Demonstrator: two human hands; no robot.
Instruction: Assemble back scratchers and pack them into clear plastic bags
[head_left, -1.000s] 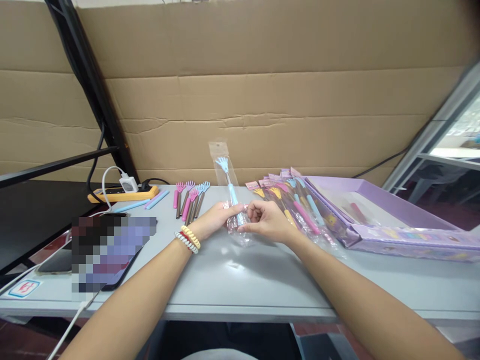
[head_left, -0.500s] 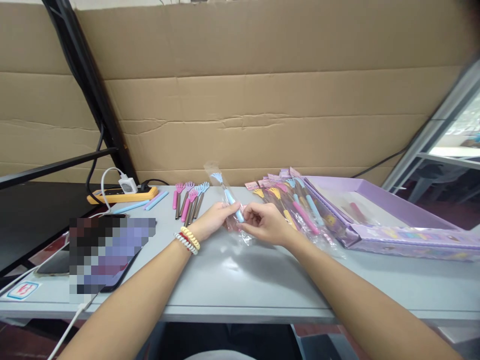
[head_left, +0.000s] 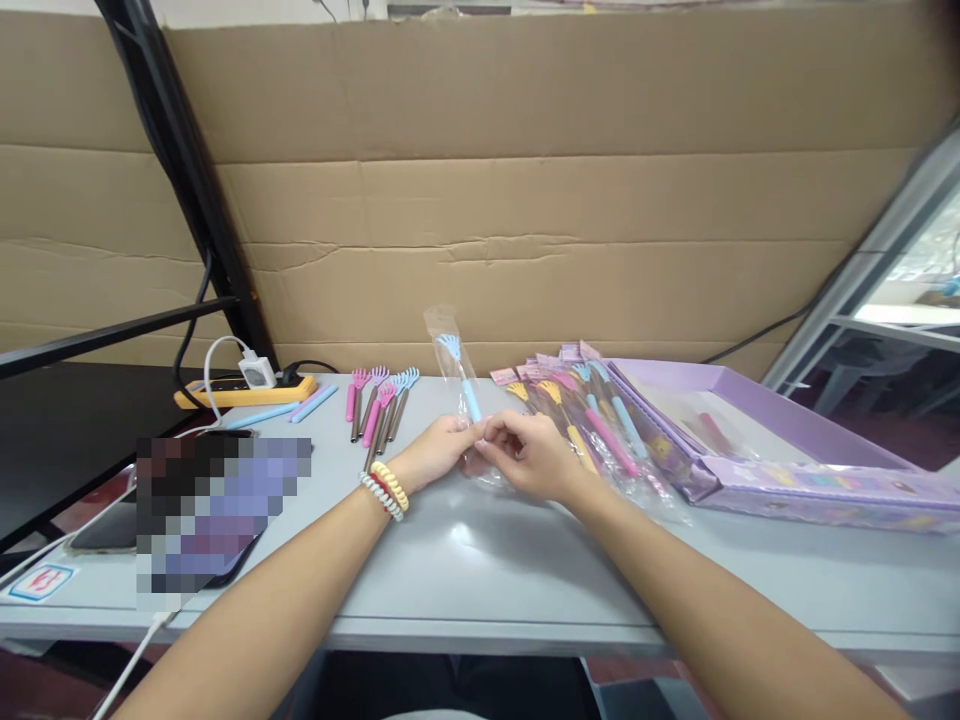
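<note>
A blue back scratcher (head_left: 470,400) with a hand-shaped head stands tilted inside a clear plastic bag (head_left: 440,322). My left hand (head_left: 439,450) is closed around the lower part of the bagged back scratcher. Beside it, the fingers of my right hand (head_left: 531,455) are pinched together at the lower end of the bag, touching my left thumb; the pinched part is hidden. To the right lie several bagged back scratchers (head_left: 615,450) in yellow, pink and blue. Several loose back scratchers (head_left: 384,402) in pink, purple and blue rest on the left.
A purple open box (head_left: 817,490) stands on the right of the grey table (head_left: 480,570). At the left are loose coloured tubes (head_left: 313,403), an orange power strip (head_left: 300,388) with a white charger, and a blurred-out phone (head_left: 240,550). Cardboard (head_left: 525,200) stands behind.
The bagged back scratcher has risen slightly and become more upright. My right hand has moved closer to my left, and its fingers now meet my left thumb.
</note>
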